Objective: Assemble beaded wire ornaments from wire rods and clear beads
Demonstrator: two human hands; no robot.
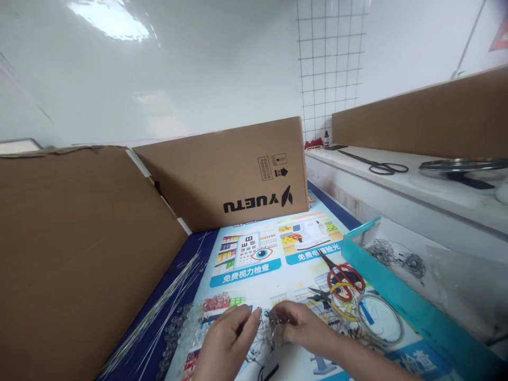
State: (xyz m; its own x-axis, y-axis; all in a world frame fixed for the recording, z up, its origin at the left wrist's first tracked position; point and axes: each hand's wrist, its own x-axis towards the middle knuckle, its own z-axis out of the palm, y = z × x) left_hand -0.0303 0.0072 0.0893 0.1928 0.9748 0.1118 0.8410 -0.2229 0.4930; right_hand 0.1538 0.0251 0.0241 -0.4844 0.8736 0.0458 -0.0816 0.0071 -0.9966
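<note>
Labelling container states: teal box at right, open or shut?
Open: wire bundles and a translucent bag show inside the teal box, uncovered.

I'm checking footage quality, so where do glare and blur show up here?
Head view: strong glare on the glossy wall, upper left; head view again: the wire tangle between the hands looks soft, single strands hard to tell apart.

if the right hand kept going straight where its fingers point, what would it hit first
The right hand would first meet the tangled wire at its fingertips, then probably the left hand; depth is unclear.
</note>
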